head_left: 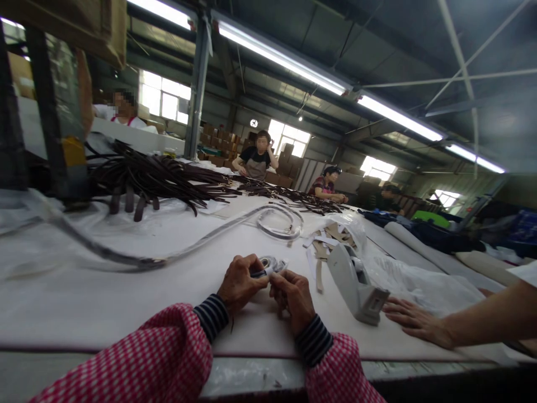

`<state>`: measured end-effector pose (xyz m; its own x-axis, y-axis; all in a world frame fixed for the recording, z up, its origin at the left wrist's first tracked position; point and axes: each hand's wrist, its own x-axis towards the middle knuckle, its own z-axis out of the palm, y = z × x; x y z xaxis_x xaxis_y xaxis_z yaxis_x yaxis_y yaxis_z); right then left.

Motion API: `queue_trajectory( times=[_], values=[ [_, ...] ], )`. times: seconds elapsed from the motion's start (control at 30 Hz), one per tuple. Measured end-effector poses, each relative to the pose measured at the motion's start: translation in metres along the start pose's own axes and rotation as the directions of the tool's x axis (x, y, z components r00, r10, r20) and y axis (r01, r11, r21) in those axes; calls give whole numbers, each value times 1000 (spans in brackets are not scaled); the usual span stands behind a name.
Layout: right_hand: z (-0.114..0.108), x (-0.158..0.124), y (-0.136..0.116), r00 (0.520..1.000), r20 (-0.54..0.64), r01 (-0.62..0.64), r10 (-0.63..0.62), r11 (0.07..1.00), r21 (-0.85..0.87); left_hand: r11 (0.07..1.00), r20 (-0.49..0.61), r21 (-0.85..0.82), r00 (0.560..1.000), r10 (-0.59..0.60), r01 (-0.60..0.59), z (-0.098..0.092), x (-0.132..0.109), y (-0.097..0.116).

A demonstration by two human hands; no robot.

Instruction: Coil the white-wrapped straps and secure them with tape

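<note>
Clear-wrapped bundle (277,263) — between both hands (242,284) (294,298)

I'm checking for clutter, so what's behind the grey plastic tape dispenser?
Behind the dispenser lie loose, flat tan and white strips and crumpled clear plastic spreading to its right. Its body covers part of the flat white tabletop, so anything small directly behind it can't be seen.

Low in the frame, sleeves (168,352) are pink-and-white checked, cuffs (213,317) dark with pale stripes. At centre, the held piece (259,273) is dark and white. Right of centre: grey dispenser (347,274); tan strips (333,232). Upper left: dark brown straps (168,176).
</note>
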<state>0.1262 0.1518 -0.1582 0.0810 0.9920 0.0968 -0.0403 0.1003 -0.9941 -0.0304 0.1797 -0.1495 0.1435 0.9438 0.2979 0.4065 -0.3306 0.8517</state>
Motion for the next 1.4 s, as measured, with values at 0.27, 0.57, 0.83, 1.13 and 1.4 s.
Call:
queue_trajectory(
  times=[0.27, 0.57, 0.83, 1.13, 1.4],
  values=[
    [2, 10, 1, 994, 98, 19, -37, 983, 180, 977, -30, -214, 999, -30, 23, -4, 7, -2],
    [1, 6, 2, 981, 150, 110, -126, 988, 112, 991, -55, -131, 998, -4, -4, -3, 6, 0],
    [0, 7, 7, 991, 85, 108, -104, 993, -42, 993, -130, 120, 991, 7, 8, 0, -2, 5],
    [3, 7, 3, 989, 41, 141, -141, 990, -13, 988, -103, 145, 994, -39, 54, 0, -1, 7],
    [4, 7, 5, 1000, -8, 25, -27, 993, -117, 963, -111, 267, 991, 72, -40, 6, -3, 1]
  ],
)
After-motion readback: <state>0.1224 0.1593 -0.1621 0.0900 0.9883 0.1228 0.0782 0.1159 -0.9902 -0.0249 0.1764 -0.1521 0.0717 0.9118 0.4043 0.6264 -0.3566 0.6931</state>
